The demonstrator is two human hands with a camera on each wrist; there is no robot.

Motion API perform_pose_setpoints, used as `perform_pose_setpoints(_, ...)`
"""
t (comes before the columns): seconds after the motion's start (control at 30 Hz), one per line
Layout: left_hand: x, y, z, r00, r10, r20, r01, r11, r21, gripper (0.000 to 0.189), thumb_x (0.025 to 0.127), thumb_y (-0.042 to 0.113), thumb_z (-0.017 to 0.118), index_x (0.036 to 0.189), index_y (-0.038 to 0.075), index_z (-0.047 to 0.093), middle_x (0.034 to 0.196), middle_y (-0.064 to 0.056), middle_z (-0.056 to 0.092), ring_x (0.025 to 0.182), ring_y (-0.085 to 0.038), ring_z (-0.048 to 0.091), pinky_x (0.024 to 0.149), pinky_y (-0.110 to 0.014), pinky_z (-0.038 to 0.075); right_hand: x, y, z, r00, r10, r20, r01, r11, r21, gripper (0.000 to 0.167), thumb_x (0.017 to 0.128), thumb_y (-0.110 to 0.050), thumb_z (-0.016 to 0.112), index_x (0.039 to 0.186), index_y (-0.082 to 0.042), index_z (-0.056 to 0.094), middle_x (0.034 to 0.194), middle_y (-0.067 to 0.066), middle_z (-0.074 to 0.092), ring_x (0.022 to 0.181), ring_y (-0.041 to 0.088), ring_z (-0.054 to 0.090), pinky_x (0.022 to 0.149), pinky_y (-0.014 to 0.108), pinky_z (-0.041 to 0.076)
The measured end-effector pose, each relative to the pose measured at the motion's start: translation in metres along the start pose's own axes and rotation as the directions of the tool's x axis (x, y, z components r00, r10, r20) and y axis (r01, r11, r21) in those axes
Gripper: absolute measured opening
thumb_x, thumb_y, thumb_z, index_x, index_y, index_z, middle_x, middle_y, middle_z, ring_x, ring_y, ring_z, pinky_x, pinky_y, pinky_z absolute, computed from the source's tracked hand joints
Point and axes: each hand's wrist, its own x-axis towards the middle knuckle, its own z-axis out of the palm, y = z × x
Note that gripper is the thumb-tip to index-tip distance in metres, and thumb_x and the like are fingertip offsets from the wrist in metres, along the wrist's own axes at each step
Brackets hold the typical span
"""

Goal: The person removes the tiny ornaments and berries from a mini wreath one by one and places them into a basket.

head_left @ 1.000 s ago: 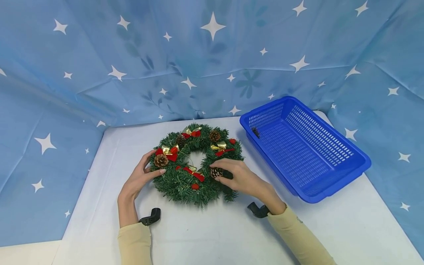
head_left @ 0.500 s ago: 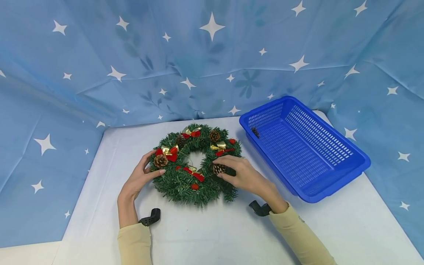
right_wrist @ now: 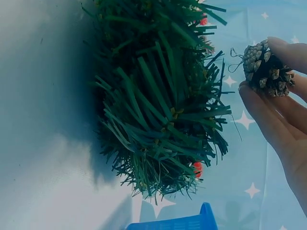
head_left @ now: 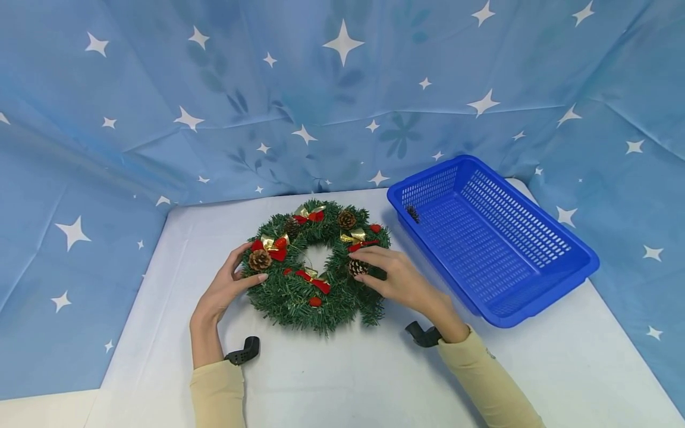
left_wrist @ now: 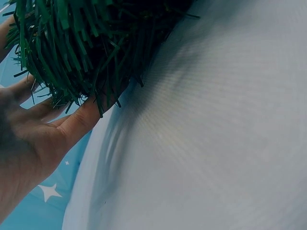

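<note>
A green tinsel wreath [head_left: 297, 297] with red and gold bows, pine cones and red berries lies on the white table. My left hand [head_left: 227, 285] grips its left side, thumb on top beside a pine cone [head_left: 260, 260]; in the left wrist view the fingers [left_wrist: 84, 117] reach under the green strands. My right hand [head_left: 398, 276] pinches another pine cone [right_wrist: 268, 69] between thumb and fingers. That cone is held just above the wreath's right side, and thin wire loops stick out from its base in the right wrist view.
A blue plastic basket [head_left: 484, 315] stands to the right of the wreath, with one small pine cone [head_left: 412, 214] in its far left corner. Blue star-patterned cloth [head_left: 342, 89] hangs behind and at both sides. White tabletop [head_left: 321, 380] lies in front.
My right hand has shifted slightly right and away from me with the pine cone over the wreath. The left hand and the wreath stay in place.
</note>
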Motion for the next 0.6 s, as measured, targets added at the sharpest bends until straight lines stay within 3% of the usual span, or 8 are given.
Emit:
perform_pose_setpoints(0.13, 0.0005, 0.0002, -0.0002, 1.0, -0.001, -0.001, 0.001, 1.0, -0.002, 0.098, 0.092, 0.035, 0.08, 0.165, 0.038, 0.016, 0.174, -0.007, -0.001, 0.155, -0.054, 0.003, 0.12, -0.072, 0.017, 0.0006, 0.0013, -0.0009, 1.0, 0.001, -0.021, -0.001, 1.0, 0.005, 0.044, 0.088, -0.008, 0.082, 0.13, 0.001, 0.069, 0.124, 0.015, 0.073, 0.112, 0.031, 0.071, 0.091, 0.044, 0.059)
perform_pose_setpoints(0.3, 0.0009, 0.0011, -0.0006, 1.0, -0.002, 0.0, 0.002, 1.0, 0.0, 0.098, 0.092, 0.035, 0.08, 0.165, 0.038, 0.016, 0.174, -0.006, -0.001, 0.155, -0.053, 0.002, 0.12, -0.072, 0.017, 0.0001, 0.0035, -0.0023, 0.998, 0.016, -0.064, -0.015, 1.0, 0.021, 0.042, 0.086, -0.007, 0.083, 0.125, 0.0, 0.069, 0.118, 0.012, 0.074, 0.104, 0.028, 0.073, 0.087, 0.042, 0.06)
perform_pose_setpoints(0.6, 0.0015, 0.0004, 0.0006, 1.0, -0.007, 0.002, 0.007, 1.0, 0.004, 0.098, 0.092, 0.036, 0.08, 0.165, 0.039, 0.015, 0.174, -0.007, -0.002, 0.155, -0.054, 0.002, 0.119, -0.073, 0.017, -0.0007, 0.0091, -0.0008, 0.993, -0.056, -0.101, 0.055, 0.998, -0.012, 0.039, 0.085, -0.005, 0.084, 0.121, -0.001, 0.071, 0.117, 0.012, 0.075, 0.107, 0.029, 0.072, 0.087, 0.043, 0.06)
